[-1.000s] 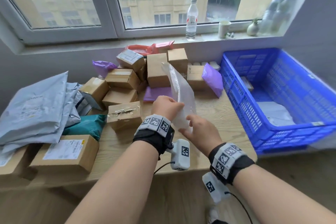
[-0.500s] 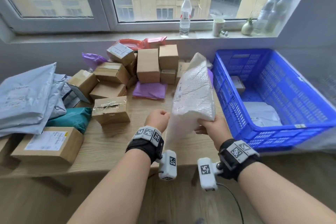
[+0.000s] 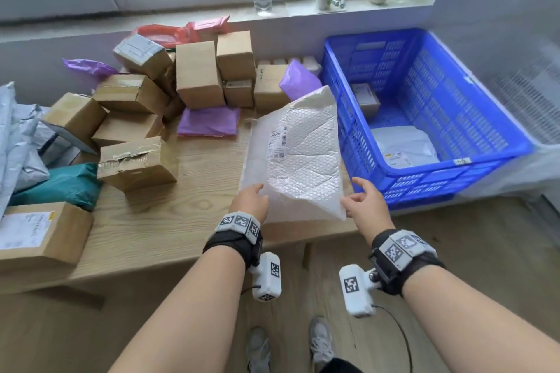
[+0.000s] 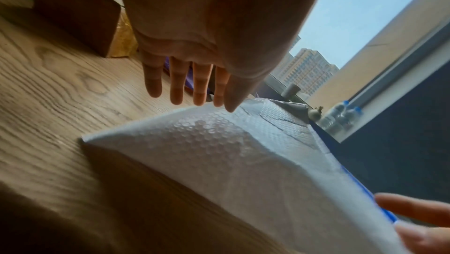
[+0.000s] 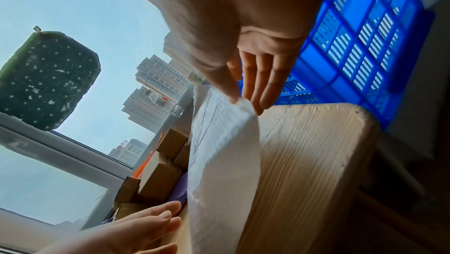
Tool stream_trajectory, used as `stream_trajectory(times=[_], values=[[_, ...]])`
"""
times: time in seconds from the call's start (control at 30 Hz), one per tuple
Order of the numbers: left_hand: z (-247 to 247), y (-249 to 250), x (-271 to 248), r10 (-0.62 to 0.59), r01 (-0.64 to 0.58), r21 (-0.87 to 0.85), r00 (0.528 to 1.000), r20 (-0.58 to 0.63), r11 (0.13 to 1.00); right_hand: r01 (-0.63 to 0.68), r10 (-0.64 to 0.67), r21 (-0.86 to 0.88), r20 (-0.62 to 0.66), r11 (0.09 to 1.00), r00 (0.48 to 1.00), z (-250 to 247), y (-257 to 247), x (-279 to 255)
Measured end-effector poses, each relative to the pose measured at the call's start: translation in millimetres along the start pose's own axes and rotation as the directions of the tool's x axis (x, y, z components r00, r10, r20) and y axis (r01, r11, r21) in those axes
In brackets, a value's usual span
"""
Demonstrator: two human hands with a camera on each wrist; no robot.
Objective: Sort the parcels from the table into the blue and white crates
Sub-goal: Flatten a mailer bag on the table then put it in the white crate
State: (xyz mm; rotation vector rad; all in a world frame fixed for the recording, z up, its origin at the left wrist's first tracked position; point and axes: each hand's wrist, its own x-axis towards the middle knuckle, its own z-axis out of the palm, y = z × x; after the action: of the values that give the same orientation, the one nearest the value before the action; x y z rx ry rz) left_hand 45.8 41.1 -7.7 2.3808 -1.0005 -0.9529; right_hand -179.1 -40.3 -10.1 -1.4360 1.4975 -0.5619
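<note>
While the white bubble mailer (image 3: 303,154) was held upright off the table half a second ago, gripped at its lower corners, it now lies label-up on the wooden table (image 3: 181,221), its near edge reaching the table's front edge and its right side just beside the blue crate (image 3: 454,179). Both hands have let go. The left hand (image 3: 250,201) hovers at the mailer's near left corner with fingers straight and spread, thumb about touching the padded surface in the left wrist view, gripping nothing. The right hand (image 3: 365,204) is released too, fingers extended by the near right corner; the right wrist view shows that corner curling up against the fingertips, yet no pinch.

From where I stand, this looks like a pause to read the label rather than a delivery: the parcel has been laid down, not dropped into a crate. So it remains unsorted, and the blue crate holds only a small box (image 3: 365,98) and a pale flat bag (image 3: 406,145). No white crate is visible from here. Behind the mailer, the stack of cardboard boxes (image 3: 197,76) and purple bags (image 3: 207,121) waits untouched, so most of the sorting lies ahead
</note>
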Motion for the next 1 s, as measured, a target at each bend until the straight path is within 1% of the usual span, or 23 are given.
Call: stream_trajectory(times=[0.07, 0.13, 0.23, 0.37, 0.47, 0.53, 0.6, 0.67, 0.8, 0.9, 1.0], values=[[5.9, 1.7, 0.4, 0.017, -0.018, 0.046, 1.0, 0.011, 0.999, -0.025, 0.026, -0.05, 0.031, 0.998, 0.999, 0.3, 9.5, 6.9], [11.3, 1.3, 1.2, 0.022, -0.023, 0.058, 1.0, 0.022, 0.998, -0.044, 0.053, -0.115, 0.075, 0.992, 0.996, 3.5, 11.5, 6.7], [19.3, -3.0, 3.0, 0.041, -0.045, 0.117, 0.999, 0.035, 0.992, -0.03, 0.057, -0.23, 0.11, 0.973, 0.992, 7.8, 18.5, 6.5], [22.3, -8.9, 4.5, 0.075, -0.07, 0.202, 0.997, -0.013, 0.977, -0.04, 0.079, -0.277, 0.129, 0.96, 0.989, 12.7, 28.7, 10.3], [20.4, -10.2, 9.0, 0.055, -0.054, 0.299, 0.998, 0.005, 0.953, -0.044, 0.097, -0.3, 0.164, 0.953, 0.982, 14.5, 28.7, 16.8], [21.0, -9.5, 12.9, 0.052, -0.065, 0.389, 0.998, 0.045, 0.919, -0.019, 0.087, -0.319, 0.202, 0.948, 0.975, 15.9, 25.4, 22.0], [25.4, -9.3, 15.1, 0.043, -0.064, 0.401, 0.997, 0.062, 0.914, 0.026, 0.077, -0.378, 0.254, 0.925, 0.964, 18.4, 23.1, 28.4], [32.7, -8.7, 14.6, 0.049, -0.054, 0.352, 0.999, 0.022, 0.935, 0.054, 0.084, -0.428, 0.298, 0.902, 0.951, 21.1, 23.4, 38.0], [48.3, 0.0, 6.5, 0.109, -0.054, 0.334, 0.983, -0.149, 0.941, 0.077, 0.09, -0.471, 0.32, 0.879, 0.943, 25.6, 24.2, 57.5], [56.9, 3.3, 1.1, 0.106, -0.023, 0.326, 0.966, -0.237, 0.945, 0.094, 0.097, -0.523, 0.326, 0.847, 0.94, 26.5, 26.2, 70.5], [58.1, 0.8, 5.0, 0.076, -0.003, 0.248, 0.955, -0.288, 0.969, 0.11, 0.099, -0.573, 0.321, 0.812, 0.942, 27.2, 26.3, 81.4]])
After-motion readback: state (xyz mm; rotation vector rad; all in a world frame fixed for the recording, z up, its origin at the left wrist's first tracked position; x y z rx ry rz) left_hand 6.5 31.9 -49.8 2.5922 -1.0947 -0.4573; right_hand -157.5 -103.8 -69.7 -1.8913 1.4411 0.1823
